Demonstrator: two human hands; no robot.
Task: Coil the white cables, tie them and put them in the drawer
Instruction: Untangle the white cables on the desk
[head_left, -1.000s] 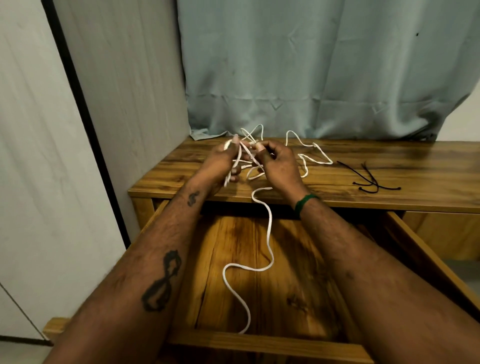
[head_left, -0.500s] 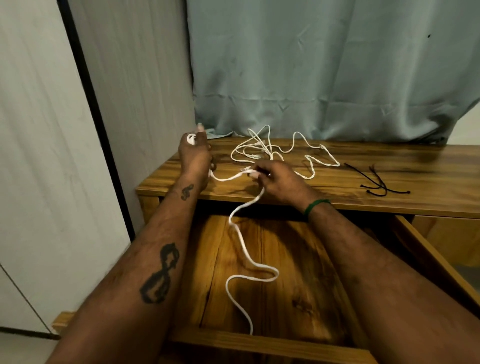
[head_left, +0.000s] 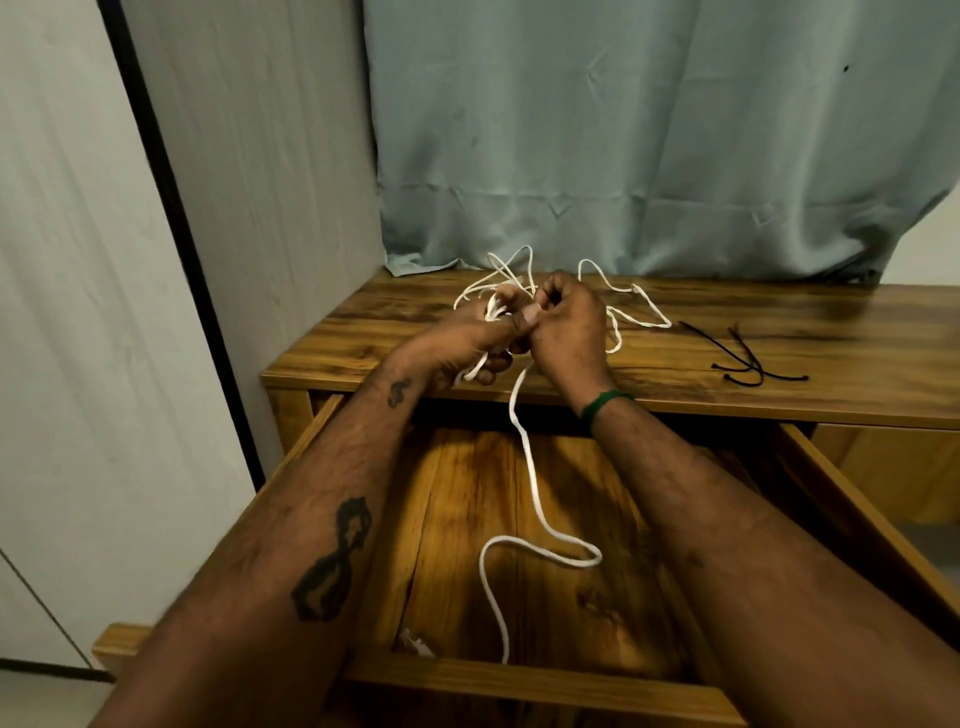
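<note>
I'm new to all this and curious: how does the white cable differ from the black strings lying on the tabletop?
The white cable is long and thick; the black strings are short and thin. The left hand and right hand grip the white cable; the black strings lie untouched. The white cable trails into the open drawer; the black strings lie wholly on the tabletop. Both are flexible cords.

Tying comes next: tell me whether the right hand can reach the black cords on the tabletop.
Probably yes. The black cords lie in the open on the tabletop, just right of the right hand, with nothing between. It must first release the white cable it grips.
</note>
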